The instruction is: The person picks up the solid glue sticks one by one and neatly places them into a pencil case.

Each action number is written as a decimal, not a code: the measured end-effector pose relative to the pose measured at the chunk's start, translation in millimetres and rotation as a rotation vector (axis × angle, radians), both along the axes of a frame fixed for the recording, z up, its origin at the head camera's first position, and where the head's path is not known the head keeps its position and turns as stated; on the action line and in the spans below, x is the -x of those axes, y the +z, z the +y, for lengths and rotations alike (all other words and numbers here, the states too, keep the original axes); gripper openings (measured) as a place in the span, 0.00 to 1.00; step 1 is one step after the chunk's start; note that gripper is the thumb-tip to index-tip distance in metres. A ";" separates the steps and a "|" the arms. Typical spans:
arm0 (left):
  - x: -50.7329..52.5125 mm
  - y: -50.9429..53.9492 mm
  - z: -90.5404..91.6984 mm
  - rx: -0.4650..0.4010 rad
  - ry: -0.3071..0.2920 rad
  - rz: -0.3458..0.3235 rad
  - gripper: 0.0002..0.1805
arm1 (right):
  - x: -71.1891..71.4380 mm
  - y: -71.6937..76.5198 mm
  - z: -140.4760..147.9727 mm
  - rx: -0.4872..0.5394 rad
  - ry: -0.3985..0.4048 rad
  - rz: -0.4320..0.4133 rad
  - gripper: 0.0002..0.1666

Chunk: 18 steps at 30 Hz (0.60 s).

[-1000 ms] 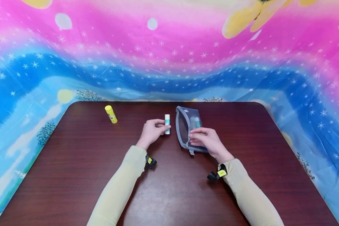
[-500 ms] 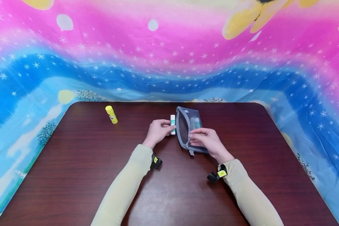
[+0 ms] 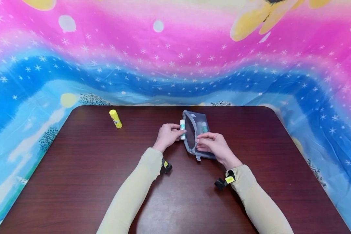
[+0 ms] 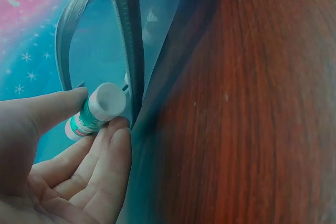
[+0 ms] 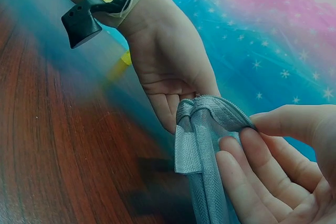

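Between thumb and fingers, my left hand point(image 3: 167, 135) pinches a small glue stick point(image 3: 182, 130) with white ends and a green label. In the head view the stick overlaps the left edge of the grey mesh zip pouch point(image 3: 208, 150), whose mouth gapes toward it. The left wrist view shows the glue stick point(image 4: 97, 111) tilted, one white end facing the camera, in front of the pouch opening. My right hand point(image 3: 214, 144) pinches the pouch's near zip edge, also seen on the zip pouch point(image 5: 202, 150) in the right wrist view. Through the mesh another green-and-white stick point(image 3: 204, 127) shows inside.
A yellow glue stick point(image 3: 115, 119) lies on the dark wooden table point(image 3: 76, 169), well left of the hands. Behind the table hangs a printed cloth point(image 3: 175, 65) in pink and blue. Both wrists carry black straps with cameras.
My left hand has moved right with the glue stick, from a gap beside the pouch to its left edge. The right hand and pouch have stayed in place.
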<state>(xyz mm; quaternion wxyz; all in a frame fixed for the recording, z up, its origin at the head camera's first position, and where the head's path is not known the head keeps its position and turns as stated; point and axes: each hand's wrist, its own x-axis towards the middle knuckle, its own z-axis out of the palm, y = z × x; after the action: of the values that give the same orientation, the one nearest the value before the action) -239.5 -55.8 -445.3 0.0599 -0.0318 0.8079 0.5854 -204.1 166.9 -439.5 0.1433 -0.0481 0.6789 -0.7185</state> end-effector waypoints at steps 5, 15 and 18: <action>1.4 -0.2 3.9 0.018 0.013 -0.007 0.22 | -0.4 0.6 -0.1 -0.005 0.006 0.000 0.16; 2.9 0.6 6.1 0.013 -0.010 -0.025 0.23 | -1.0 1.9 -0.8 0.008 0.012 -0.008 0.19; 2.1 1.4 5.7 0.034 -0.015 -0.015 0.23 | -1.3 2.4 -1.0 0.012 0.012 -0.005 0.18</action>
<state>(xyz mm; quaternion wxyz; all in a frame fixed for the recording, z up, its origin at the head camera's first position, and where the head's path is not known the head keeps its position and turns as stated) -241.7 -50.1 -443.9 0.0698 -0.0312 0.8176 0.5707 -202.8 166.0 -437.1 0.1490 -0.0512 0.6738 -0.7219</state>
